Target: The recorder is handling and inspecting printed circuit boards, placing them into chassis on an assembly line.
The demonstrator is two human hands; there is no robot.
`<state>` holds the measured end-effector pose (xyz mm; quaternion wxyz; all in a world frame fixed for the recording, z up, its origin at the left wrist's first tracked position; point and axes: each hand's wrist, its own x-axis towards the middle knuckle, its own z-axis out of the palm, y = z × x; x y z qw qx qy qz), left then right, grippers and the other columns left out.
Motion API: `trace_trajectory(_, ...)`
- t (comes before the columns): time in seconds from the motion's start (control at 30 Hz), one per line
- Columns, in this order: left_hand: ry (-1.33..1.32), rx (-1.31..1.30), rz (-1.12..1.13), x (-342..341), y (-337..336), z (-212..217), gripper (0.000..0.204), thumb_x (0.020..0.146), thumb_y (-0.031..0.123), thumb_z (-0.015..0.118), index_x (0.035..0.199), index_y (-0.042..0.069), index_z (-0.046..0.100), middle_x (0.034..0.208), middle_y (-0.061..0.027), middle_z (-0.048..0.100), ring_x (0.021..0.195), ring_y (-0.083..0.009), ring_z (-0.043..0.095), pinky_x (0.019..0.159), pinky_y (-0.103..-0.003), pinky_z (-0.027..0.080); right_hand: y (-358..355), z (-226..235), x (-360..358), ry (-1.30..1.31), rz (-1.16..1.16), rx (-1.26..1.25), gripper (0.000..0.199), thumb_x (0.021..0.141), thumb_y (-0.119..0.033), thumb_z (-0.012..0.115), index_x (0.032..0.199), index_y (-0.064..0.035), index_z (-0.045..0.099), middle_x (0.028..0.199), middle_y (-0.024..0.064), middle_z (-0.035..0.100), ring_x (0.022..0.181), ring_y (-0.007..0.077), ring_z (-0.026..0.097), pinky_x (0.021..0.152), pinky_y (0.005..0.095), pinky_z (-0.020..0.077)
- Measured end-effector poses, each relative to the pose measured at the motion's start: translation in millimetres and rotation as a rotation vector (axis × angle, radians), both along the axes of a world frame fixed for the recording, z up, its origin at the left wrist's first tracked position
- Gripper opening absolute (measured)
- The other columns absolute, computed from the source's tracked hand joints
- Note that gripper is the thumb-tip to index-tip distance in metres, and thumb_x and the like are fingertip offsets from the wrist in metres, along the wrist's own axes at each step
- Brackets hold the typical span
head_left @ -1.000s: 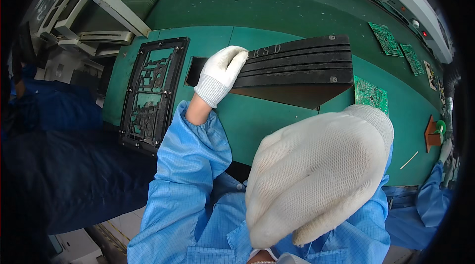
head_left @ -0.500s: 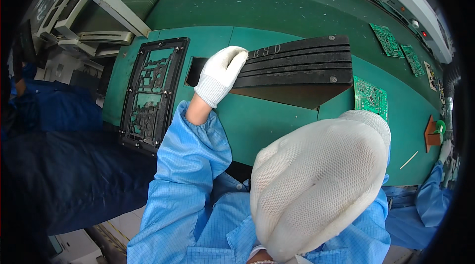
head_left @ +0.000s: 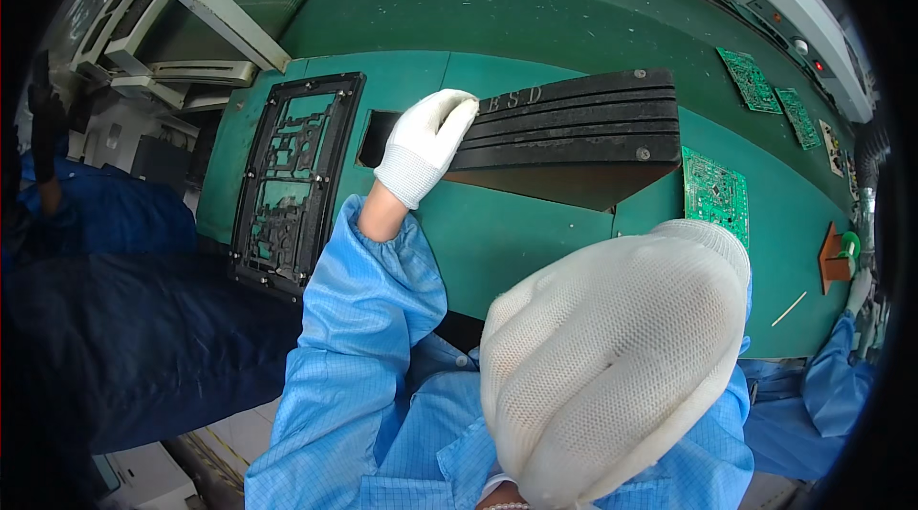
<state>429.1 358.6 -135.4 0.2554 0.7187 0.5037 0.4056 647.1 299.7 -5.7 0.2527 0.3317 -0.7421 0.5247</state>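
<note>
My left hand [head_left: 423, 149], in a white knit glove, is closed at the left end of a long black slotted rack [head_left: 574, 123]. Its thumb and fingers are pressed together there, and it hides that end of the rack. Close to the camera, my right hand [head_left: 617, 347], gloved the same way, is raised over my chest. Its fingers are bent and lie side by side; their tips are out of sight, and whatever they may hold is hidden.
On the green bench [head_left: 516, 238], a black frame fixture [head_left: 298, 180] with cut-outs lies left. A green circuit board [head_left: 715, 190] lies right of the rack, near a thin stick [head_left: 790, 308]. More boards [head_left: 748, 80] lie far right. Blue-clothed people [head_left: 840, 386] are at both sides.
My right hand has shifted very slightly left and down. My left hand and the rack look the same.
</note>
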Motion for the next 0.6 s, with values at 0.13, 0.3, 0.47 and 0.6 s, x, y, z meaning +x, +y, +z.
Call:
trace_trajectory(0.13, 0.005, -0.004, -0.003, 0.9, 0.3, 1.8, 0.026, 0.104, 0.017, 0.057, 0.113, -0.005, 0.067, 0.099, -0.0126, 0.07, 0.092, -0.0162, 0.066, 0.086, -0.028, 0.052, -5.2, 0.4, -1.6, 0.036, -0.048, -0.199, 0.031, 0.098, -0.026, 0.064, 0.118, -0.0025, 0.062, 0.11, 0.0164, 0.066, 0.095, 0.0359, 0.067, 0.08, 0.0438, 0.056)
trace_trajectory(0.3, 0.041, 0.014, -0.004, -1.0, 3.8, 0.0, 0.026, 0.104, 0.018, 0.056, 0.114, -0.005, 0.066, 0.099, -0.0122, 0.07, 0.093, -0.0154, 0.065, 0.087, -0.028, 0.051, 6.9, -0.8, 4.0, 0.034, -0.091, -0.299, 0.023, 0.095, -0.021, 0.069, 0.107, -0.0018, 0.07, 0.101, 0.0155, 0.069, 0.091, 0.0362, 0.066, 0.077, 0.0437, 0.0533)
trace_trajectory(0.47, 0.009, -0.007, -0.01, -2.5, 2.6, 1.0, 0.027, 0.104, 0.019, 0.056, 0.114, -0.005, 0.066, 0.099, -0.0119, 0.07, 0.093, -0.0151, 0.065, 0.087, -0.028, 0.051, 8.9, 15.3, 15.3, -0.001, -0.134, -0.233, 0.024, 0.095, -0.021, 0.069, 0.109, -0.0016, 0.07, 0.102, 0.0149, 0.069, 0.09, 0.0351, 0.067, 0.077, 0.0428, 0.0533)
trace_trajectory(0.6, -0.004, -0.03, -0.011, -2.3, 0.9, 2.5, 0.027, 0.104, 0.019, 0.056, 0.114, -0.004, 0.066, 0.1, -0.0127, 0.071, 0.093, -0.016, 0.066, 0.087, -0.029, 0.052, 12.0, 24.9, 22.7, -0.031, -0.168, -0.18, 0.026, 0.094, -0.021, 0.07, 0.11, -0.0015, 0.069, 0.102, 0.0144, 0.069, 0.089, 0.0342, 0.067, 0.076, 0.0421, 0.0534)
